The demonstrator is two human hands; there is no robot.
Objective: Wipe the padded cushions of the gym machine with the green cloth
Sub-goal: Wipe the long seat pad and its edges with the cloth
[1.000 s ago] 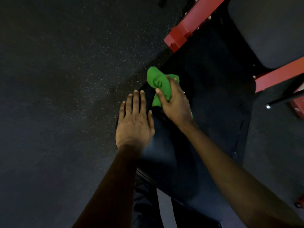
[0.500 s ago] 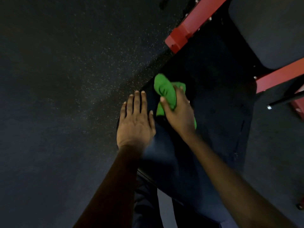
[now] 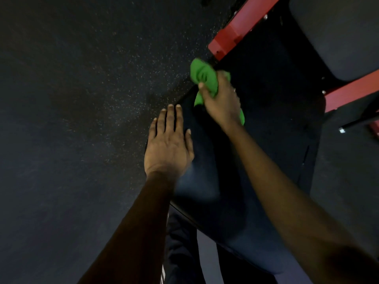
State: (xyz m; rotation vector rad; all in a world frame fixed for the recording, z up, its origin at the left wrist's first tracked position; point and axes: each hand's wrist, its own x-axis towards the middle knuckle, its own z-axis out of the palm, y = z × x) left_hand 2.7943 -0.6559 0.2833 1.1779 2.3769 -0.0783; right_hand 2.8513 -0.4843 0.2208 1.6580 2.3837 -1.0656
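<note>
A long dark padded cushion (image 3: 217,193) of the gym machine runs from bottom centre up toward the red frame. My right hand (image 3: 221,99) grips the bunched green cloth (image 3: 203,76) near the cushion's far end, close to its left edge. My left hand (image 3: 168,144) lies flat, fingers straight, on the cushion's left edge, nearer to me than the cloth. Part of the cloth shows below my right wrist.
A red steel frame bar (image 3: 235,31) crosses just beyond the cloth. A second dark pad (image 3: 338,33) sits at the top right above another red bar (image 3: 352,93). Speckled black rubber floor (image 3: 71,99) fills the left side. My dark trouser leg (image 3: 180,249) shows below.
My right hand slid the cloth back toward me, then pushed it out again to the cushion's far end by the red bar. My left hand stayed flat in place.
</note>
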